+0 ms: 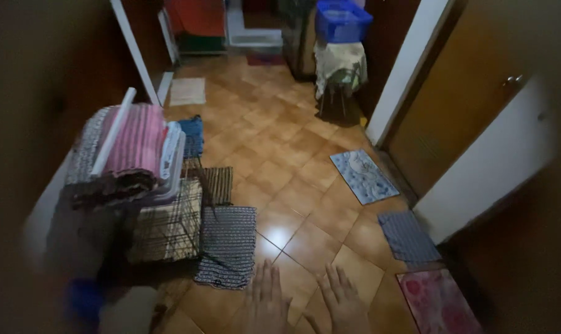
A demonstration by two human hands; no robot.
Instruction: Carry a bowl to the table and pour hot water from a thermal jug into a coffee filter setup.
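While we look down a dim tiled hallway, our left hand and right hand hang low in front of us, both flat with fingers spread wide and holding nothing; they sit side by side but apart, over the brown floor tiles; nearest the left hand lies a dark patterned mat, its lower edge just beside our fingertips, and it rests against a wire cage topped with folded pink and striped cloths and a white rod; to the right of our right hand lie a pink floral mat, a grey-blue mat and, further up the hall, a light blue patterned mat near a doorway; a blue plastic crate stands on a draped stool at the far end; we judge the hands to be in a reach toward the floor, nothing yet grasped; any grip on the dark mat would call for lowering the left hand onto its near edge and closing the fingers; blur hides finer detail.
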